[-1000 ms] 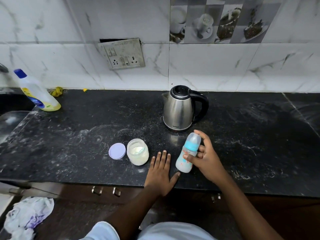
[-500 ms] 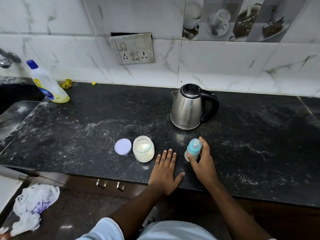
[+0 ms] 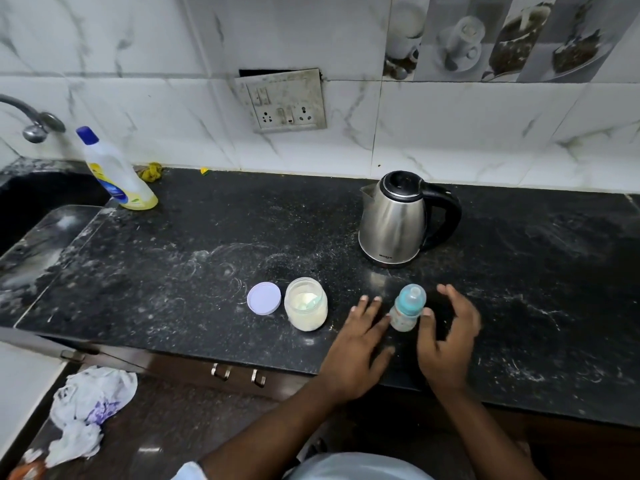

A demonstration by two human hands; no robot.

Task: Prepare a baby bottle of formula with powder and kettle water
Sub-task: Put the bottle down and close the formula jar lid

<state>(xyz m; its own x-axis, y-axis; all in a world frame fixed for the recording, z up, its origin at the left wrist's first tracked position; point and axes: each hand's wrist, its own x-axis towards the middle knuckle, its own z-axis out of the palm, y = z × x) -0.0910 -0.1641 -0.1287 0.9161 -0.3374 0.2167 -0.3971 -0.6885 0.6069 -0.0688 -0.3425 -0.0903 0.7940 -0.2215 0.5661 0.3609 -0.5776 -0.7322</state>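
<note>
The baby bottle (image 3: 407, 308) stands upright on the near part of the desk (image 3: 207, 258), in front of the kettle (image 3: 394, 220), teal-capped, between 2 hands. The right hand (image 3: 446, 341) curves loosely beside it, fingers spread, thumb just at its side, pinching nothing. The left hand (image 3: 356, 344) lies flat, fingers straight, probably for balance. Left of them the jar (image 3: 305, 304) is open, with pale formula powder (image 3: 304, 301) inside and its lilac lid (image 3: 264, 298) lying alongside. What the bottle holds cannot be told.
</note>
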